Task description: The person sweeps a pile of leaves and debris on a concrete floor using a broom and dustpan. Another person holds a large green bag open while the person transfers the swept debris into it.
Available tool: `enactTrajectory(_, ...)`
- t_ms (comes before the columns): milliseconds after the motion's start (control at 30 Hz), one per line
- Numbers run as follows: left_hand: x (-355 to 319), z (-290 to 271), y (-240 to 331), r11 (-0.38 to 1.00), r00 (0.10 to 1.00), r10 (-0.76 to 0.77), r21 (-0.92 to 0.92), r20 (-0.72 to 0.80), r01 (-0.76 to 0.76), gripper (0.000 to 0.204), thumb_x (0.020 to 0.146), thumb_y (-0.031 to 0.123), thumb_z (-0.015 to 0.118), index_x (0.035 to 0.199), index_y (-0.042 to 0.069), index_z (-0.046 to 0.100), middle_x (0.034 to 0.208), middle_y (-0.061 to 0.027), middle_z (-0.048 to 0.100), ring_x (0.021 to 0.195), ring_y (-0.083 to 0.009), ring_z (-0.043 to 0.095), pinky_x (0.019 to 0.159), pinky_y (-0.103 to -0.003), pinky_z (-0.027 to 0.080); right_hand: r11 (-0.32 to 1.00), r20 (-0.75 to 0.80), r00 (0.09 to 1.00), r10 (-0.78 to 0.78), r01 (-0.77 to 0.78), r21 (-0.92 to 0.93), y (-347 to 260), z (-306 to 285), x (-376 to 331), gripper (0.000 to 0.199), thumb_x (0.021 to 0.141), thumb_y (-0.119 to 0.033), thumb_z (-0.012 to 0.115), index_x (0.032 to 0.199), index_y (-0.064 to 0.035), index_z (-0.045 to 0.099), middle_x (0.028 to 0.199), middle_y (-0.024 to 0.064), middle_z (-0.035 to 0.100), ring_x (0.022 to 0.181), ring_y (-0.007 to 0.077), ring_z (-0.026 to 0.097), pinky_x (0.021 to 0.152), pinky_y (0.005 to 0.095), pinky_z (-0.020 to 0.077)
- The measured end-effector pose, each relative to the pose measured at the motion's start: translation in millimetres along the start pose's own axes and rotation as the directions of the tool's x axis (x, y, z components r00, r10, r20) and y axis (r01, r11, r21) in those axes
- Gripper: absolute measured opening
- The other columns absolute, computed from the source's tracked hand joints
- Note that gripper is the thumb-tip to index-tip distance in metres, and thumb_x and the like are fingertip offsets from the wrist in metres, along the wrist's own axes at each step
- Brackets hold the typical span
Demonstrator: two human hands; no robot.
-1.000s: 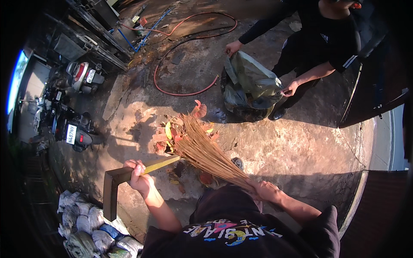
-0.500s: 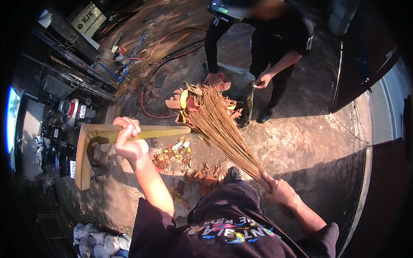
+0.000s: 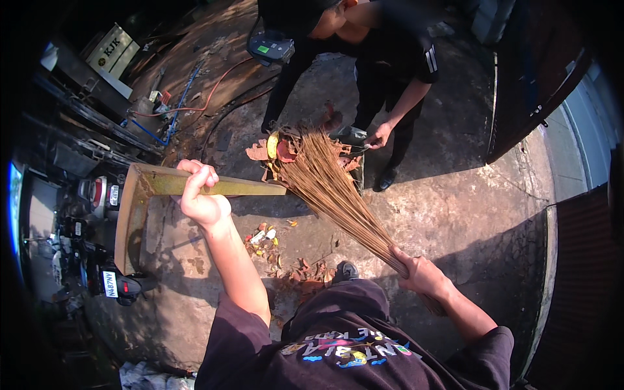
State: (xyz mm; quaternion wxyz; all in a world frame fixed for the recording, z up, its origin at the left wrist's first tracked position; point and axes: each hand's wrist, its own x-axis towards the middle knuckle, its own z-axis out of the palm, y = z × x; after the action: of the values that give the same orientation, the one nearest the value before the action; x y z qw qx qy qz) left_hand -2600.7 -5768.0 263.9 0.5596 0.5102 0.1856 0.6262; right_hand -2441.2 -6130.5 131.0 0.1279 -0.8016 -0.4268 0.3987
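Observation:
My left hand point(image 3: 205, 188) is closed round a yellow-brown, L-shaped dustpan-like board point(image 3: 244, 187), held off the ground. In my right hand point(image 3: 426, 279) is the narrow end of a stick broom point(image 3: 341, 205), its sticks fanning out away from me. Dry brown leaves point(image 3: 257, 151) and a yellow leaf point(image 3: 272, 144) bunch at the broom's spread end, by the board's tip. Just beyond, another person's hand point(image 3: 379, 135) grips the edge of a dark sack point(image 3: 351, 134), mostly hidden behind the broom. That person's other hand is hidden by the leaves.
More leaves and litter point(image 3: 263, 240) lie on the concrete ground point(image 3: 448, 214) before my shoe point(image 3: 346, 270). Motorcycles point(image 3: 120, 283) stand at the left. A reddish hose point(image 3: 218, 91) and blue pipe point(image 3: 170, 127) lie at the far left. A dark gate point(image 3: 530, 97) is at the right.
The other person has leaned lower and shifted left, with the sack now more hidden behind the broom. My view has shifted slightly. Both my hands keep their grips.

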Motion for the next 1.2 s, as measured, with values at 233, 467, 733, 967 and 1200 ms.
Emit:
enactTrajectory(233, -4, -6, -3, 0.998, 1.000, -0.012, 0.055, -0.005, 0.013, 0.009, 0.074, 0.004, 0.052, 0.070, 0.006, 0.044, 0.063, -0.0031, 0.040, 0.057, -0.0123, 0.039, 0.060, -0.025, 0.034, 0.997, 0.042, 0.996, -0.077, 0.077, -0.001, -2, 2, 8, 0.086, 0.067, -0.015, 0.069, 0.143, -0.0157, 0.029, 0.081, 0.0230, 0.064, 0.076, 0.0367, 0.064, 0.072, 0.0432, 0.0518)
enactTrajectory(467, -24, -30, 27, 0.992, 0.996, 0.006, 0.124, 0.084, -0.016, 0.011, 0.071, 0.009, 0.053, 0.068, 0.009, 0.041, 0.059, -0.0003, 0.037, 0.059, -0.0111, 0.038, 0.066, -0.027, 0.031, 0.997, 0.107, 0.992, -0.073, 0.071, 0.016, -6, 9, -3, 0.079, 0.071, -0.018, 0.067, 0.142, -0.0161, 0.032, 0.083, 0.0235, 0.064, 0.075, 0.0377, 0.064, 0.071, 0.0458, 0.0525)
enactTrajectory(733, -33, -46, 45, 0.995, 0.996, -0.036, 0.093, 0.087, 0.028, 0.008, 0.073, 0.008, 0.050, 0.071, 0.008, 0.042, 0.061, -0.0013, 0.039, 0.061, -0.0115, 0.040, 0.068, -0.028, 0.031, 0.998, 0.191, 0.980, -0.058, 0.055, 0.020, -10, 14, -20, 0.086, 0.070, -0.018, 0.069, 0.144, -0.0161, 0.026, 0.084, 0.0260, 0.064, 0.078, 0.0384, 0.064, 0.076, 0.0454, 0.0521)
enactTrajectory(967, -44, -46, 46, 0.994, 0.999, -0.048, 0.093, -0.008, 0.049, 0.012, 0.067, 0.006, 0.053, 0.066, 0.008, 0.041, 0.059, -0.0017, 0.038, 0.057, -0.0108, 0.039, 0.060, -0.024, 0.030, 0.998, 0.202, 0.978, -0.051, 0.043, 0.044, -7, 25, -34, 0.087, 0.069, -0.017, 0.069, 0.144, -0.0159, 0.025, 0.089, 0.0263, 0.064, 0.080, 0.0388, 0.064, 0.078, 0.0444, 0.0519)
enactTrajectory(1200, -55, -52, 46, 0.986, 0.996, -0.064, 0.157, 0.059, 0.054, 0.012, 0.074, 0.010, 0.049, 0.068, 0.010, 0.039, 0.060, -0.0001, 0.037, 0.060, -0.0114, 0.039, 0.071, -0.028, 0.031, 0.998, 0.176, 0.983, -0.045, 0.037, 0.051, -4, 33, -43, 0.080, 0.071, -0.019, 0.069, 0.142, -0.0150, 0.031, 0.083, 0.0240, 0.064, 0.079, 0.0379, 0.064, 0.074, 0.0447, 0.0531)
